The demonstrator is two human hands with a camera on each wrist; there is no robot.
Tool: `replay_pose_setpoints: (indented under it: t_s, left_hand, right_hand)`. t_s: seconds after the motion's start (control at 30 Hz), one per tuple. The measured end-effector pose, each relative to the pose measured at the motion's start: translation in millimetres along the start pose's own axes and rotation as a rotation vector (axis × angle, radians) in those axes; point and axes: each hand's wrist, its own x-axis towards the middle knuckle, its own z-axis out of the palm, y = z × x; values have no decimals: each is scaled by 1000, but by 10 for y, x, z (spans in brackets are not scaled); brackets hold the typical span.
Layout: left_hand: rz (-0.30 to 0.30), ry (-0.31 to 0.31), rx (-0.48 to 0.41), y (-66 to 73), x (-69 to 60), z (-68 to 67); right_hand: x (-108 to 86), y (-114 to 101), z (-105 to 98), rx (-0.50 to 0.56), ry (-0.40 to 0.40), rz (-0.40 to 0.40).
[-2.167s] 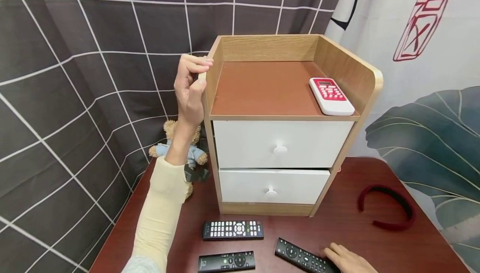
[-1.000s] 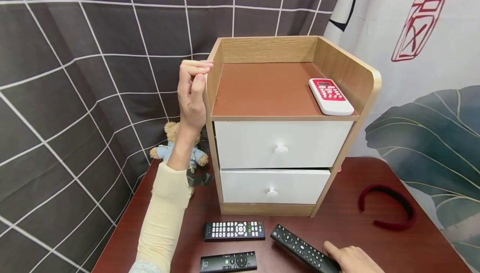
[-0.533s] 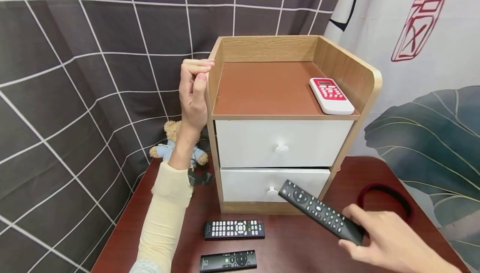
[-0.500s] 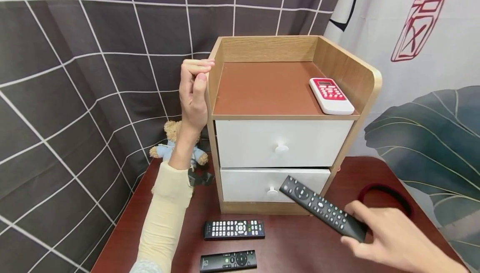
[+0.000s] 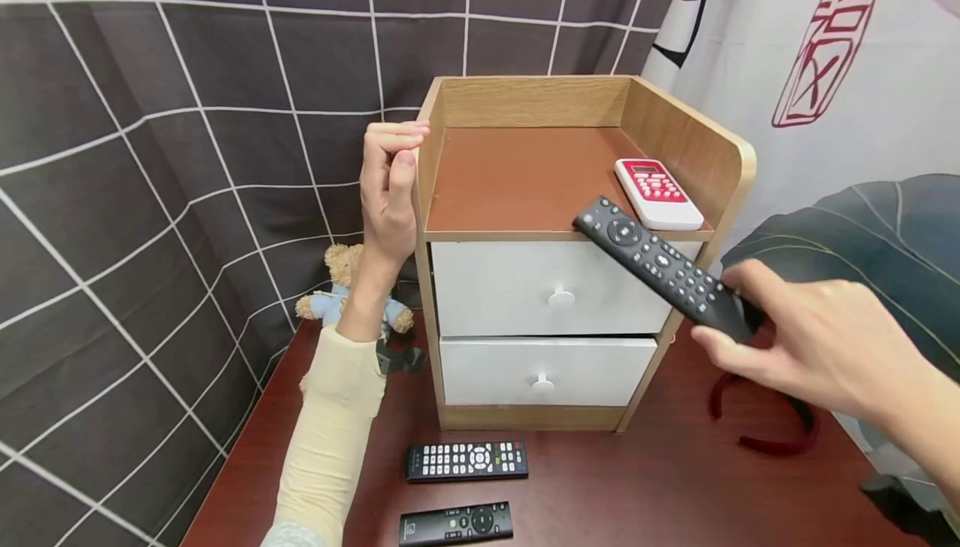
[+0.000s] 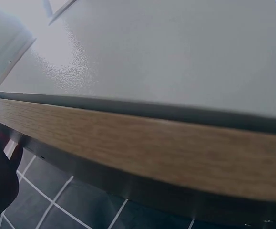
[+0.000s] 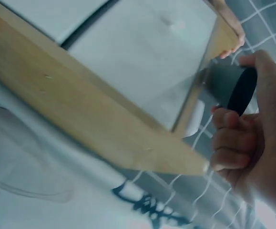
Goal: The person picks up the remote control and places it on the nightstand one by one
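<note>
My right hand (image 5: 832,338) grips the lower end of a black remote control (image 5: 663,268) with many buttons, its far end pointing up and left. The remote hangs in front of the top drawer, its tip overlapping the shelf's front edge in the head view. My left hand (image 5: 390,193) holds the left side panel of a small wooden cabinet (image 5: 536,418), fingers hooked over its edge. On the cabinet's brown top shelf (image 5: 517,172) lies a red and white calculator (image 5: 658,194), at the right. From the right wrist, the remote (image 7: 226,86) shows end-on between thumb and curled fingers.
Two more black remotes, one wide-buttoned remote (image 5: 467,461) and one slimmer remote (image 5: 455,524), lie on the dark red table (image 5: 600,497). A teddy bear (image 5: 322,307) sits left of the cabinet. A dark red headband (image 5: 780,445) lies right. Two white drawers (image 5: 495,288) face front.
My right hand has picked the black remote up off the table and raised it to the height of the cabinet's shelf edge. My left hand stays on the side panel.
</note>
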Motion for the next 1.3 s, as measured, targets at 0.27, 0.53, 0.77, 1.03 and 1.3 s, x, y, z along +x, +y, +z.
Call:
replay_pose_setpoints:
  t_s: [0.27,0.53,0.77,1.03,1.3]
  left_hand:
    - [6,-22,-11,-20,-11,37]
    - [24,-29,-4,-41,8,38]
    - [28,-32,-7,-53,17,-1]
    - [14,-41,-20,-48,-21,11]
    - [24,-16,-33,-40,-23,-10]
  right_hand:
    - [386,-161,-111,-70,30,44]
    - [581,-327,-116,-24,-3,189]
    - [776,-525,59,-9,61,234]
    - [727,-509,85,-40,140,121]
    - [692,-361,174,88,383,-285]
